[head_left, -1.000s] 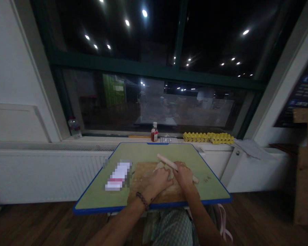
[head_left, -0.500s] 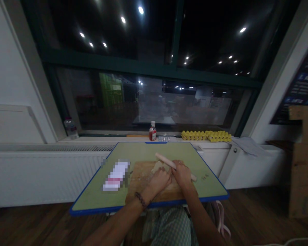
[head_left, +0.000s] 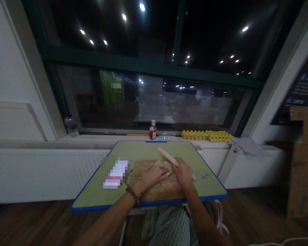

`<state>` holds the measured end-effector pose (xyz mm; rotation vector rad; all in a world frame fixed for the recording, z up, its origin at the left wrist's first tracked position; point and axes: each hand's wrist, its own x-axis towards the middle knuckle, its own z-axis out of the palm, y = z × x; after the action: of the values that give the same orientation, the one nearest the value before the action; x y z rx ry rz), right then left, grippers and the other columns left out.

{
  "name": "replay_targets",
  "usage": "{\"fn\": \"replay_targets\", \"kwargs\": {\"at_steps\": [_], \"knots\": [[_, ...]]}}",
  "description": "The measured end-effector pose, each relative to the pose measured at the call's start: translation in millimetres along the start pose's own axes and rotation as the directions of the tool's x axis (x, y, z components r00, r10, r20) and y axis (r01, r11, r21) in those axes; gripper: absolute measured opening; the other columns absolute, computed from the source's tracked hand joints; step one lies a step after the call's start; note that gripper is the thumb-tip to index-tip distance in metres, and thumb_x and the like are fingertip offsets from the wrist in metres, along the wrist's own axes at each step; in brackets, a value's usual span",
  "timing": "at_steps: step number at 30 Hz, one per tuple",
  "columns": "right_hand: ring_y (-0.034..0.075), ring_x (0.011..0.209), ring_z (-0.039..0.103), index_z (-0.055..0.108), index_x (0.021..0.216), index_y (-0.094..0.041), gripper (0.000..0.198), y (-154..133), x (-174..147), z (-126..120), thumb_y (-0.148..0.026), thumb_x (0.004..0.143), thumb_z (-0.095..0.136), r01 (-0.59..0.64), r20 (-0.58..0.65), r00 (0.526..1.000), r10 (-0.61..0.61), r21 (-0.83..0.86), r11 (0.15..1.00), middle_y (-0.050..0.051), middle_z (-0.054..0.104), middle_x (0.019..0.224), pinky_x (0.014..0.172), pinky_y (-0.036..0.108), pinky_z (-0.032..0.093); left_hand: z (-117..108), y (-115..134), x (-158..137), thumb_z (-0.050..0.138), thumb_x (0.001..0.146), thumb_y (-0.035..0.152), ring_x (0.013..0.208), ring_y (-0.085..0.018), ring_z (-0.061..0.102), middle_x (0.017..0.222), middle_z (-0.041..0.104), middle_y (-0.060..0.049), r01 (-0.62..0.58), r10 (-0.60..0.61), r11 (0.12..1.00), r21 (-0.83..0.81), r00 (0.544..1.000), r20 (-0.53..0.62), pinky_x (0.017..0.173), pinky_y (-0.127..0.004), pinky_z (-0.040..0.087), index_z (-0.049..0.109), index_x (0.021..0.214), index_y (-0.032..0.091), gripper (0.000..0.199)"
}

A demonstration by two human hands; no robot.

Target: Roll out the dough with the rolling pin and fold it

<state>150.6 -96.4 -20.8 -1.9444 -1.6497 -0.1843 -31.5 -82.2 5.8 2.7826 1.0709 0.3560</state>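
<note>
A flat, pale piece of dough (head_left: 166, 166) lies on a wooden cutting board (head_left: 143, 166) in the head view. My left hand (head_left: 153, 176) rests over the dough's near left side with its fingers stretched out across it. Wrapped round a light wooden rolling pin (head_left: 167, 155) is my right hand (head_left: 182, 171), at the right of the dough. The pin slants from upper left to lower right, its far end lifted past the board's back edge. My right palm hides the middle of the pin.
The board sits on a small green table (head_left: 94, 191) with a blue rim. A phone (head_left: 116, 173), blurred out, lies left of the board. On the window sill are a red-labelled bottle (head_left: 153, 131), yellow egg cartons (head_left: 206, 135) and a water bottle (head_left: 71, 126). Radiators run behind the table.
My left hand has moved left, away from my right hand, and its fingers have straightened. More of the dough shows. The rolling pin has tilted more steeply, still in my right hand.
</note>
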Motion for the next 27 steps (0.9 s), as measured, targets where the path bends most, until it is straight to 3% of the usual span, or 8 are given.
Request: {"fn": "replay_targets", "kwargs": {"at_steps": [4, 10, 14, 17, 19, 23, 25, 27], "knots": [[0.017, 0.088, 0.069, 0.063, 0.117, -0.025, 0.027, 0, 1, 3, -0.036, 0.095, 0.051, -0.015, -0.012, 1.000, 0.015, 0.009, 1.000, 0.004, 0.072, 0.102, 0.075, 0.024, 0.044, -7, -11, -7, 0.049, 0.097, 0.029, 0.104, -0.022, 0.064, 0.111, 0.070, -0.007, -0.061, 0.061, 0.998, -0.033, 0.998, 0.002, 0.093, -0.031, 0.046, 0.067, 0.107, 0.022, 0.022], [0.017, 0.089, 0.069, 0.063, 0.118, -0.026, 0.027, 1, 0, 2, -0.033, 0.094, 0.053, -0.003, -0.037, 0.999, 0.005, 0.045, 0.999, 0.003, 0.073, 0.104, 0.075, 0.024, 0.044, -10, -7, -6, 0.043, 0.097, 0.035, 0.095, -0.022, 0.066, 0.100, 0.074, -0.007, 0.118, -0.146, 0.967, -0.224, 0.983, -0.111, 0.087, -0.029, 0.047, 0.073, 0.096, 0.021, 0.033], [0.018, 0.090, 0.069, 0.063, 0.119, -0.025, 0.028, 1, 0, 1, -0.032, 0.094, 0.051, -0.029, -0.062, 0.997, 0.034, 0.083, 0.996, 0.003, 0.073, 0.107, 0.076, 0.025, 0.045, -28, -17, 0, 0.042, 0.095, 0.044, 0.085, -0.023, 0.065, 0.089, 0.074, -0.008, 0.197, -0.347, 0.872, -0.447, 0.894, -0.284, 0.076, -0.028, 0.048, 0.072, 0.091, 0.016, 0.041], [0.018, 0.088, 0.069, 0.064, 0.118, -0.025, 0.029, 1, 1, 0, -0.032, 0.094, 0.051, -0.063, -0.078, 0.994, 0.071, 0.105, 0.993, 0.003, 0.074, 0.103, 0.075, 0.025, 0.044, -41, -25, 6, 0.044, 0.092, 0.053, 0.077, -0.021, 0.062, 0.084, 0.072, -0.007, 0.081, -0.450, 0.758, -0.647, 0.783, -0.429, 0.066, -0.027, 0.047, 0.070, 0.094, 0.012, 0.049], [0.019, 0.088, 0.069, 0.064, 0.117, -0.024, 0.028, 2, 2, 0, -0.033, 0.094, 0.050, -0.070, -0.093, 0.992, 0.081, 0.120, 0.990, 0.004, 0.074, 0.102, 0.075, 0.026, 0.044, -42, -28, 10, 0.046, 0.090, 0.057, 0.071, -0.019, 0.060, 0.078, 0.069, -0.006, -0.005, -0.490, 0.665, -0.747, 0.751, -0.442, 0.061, -0.025, 0.046, 0.069, 0.094, 0.010, 0.052], [0.019, 0.088, 0.068, 0.065, 0.115, -0.024, 0.028, 2, 2, 1, -0.034, 0.094, 0.050, -0.056, -0.109, 0.991, 0.072, 0.142, 0.988, 0.004, 0.074, 0.102, 0.075, 0.026, 0.043, -22, -33, 10, 0.052, 0.087, 0.055, 0.064, -0.017, 0.058, 0.069, 0.066, -0.002, 0.041, -0.423, 0.625, -0.780, 0.857, -0.293, 0.058, -0.025, 0.045, 0.067, 0.086, 0.013, 0.044], [0.019, 0.088, 0.069, 0.065, 0.114, -0.024, 0.026, 2, 2, 1, -0.034, 0.094, 0.051, -0.052, -0.108, 0.992, 0.068, 0.143, 0.988, 0.004, 0.074, 0.101, 0.074, 0.025, 0.043, -9, -34, 5, 0.051, 0.087, 0.047, 0.070, -0.019, 0.061, 0.074, 0.068, -0.004, 0.095, -0.308, 0.719, -0.689, 0.932, -0.193, 0.063, -0.027, 0.048, 0.066, 0.081, 0.015, 0.035], [0.019, 0.088, 0.069, 0.065, 0.114, -0.024, 0.026, 2, 2, 0, -0.032, 0.093, 0.052, -0.049, -0.101, 0.993, 0.063, 0.139, 0.989, 0.003, 0.073, 0.102, 0.075, 0.025, 0.043, 0, -33, 0, 0.051, 0.087, 0.033, 0.089, -0.022, 0.064, 0.094, 0.071, -0.007, 0.103, -0.249, 0.848, -0.519, 0.943, -0.219, 0.081, -0.031, 0.051, 0.066, 0.094, 0.016, 0.024]]}}
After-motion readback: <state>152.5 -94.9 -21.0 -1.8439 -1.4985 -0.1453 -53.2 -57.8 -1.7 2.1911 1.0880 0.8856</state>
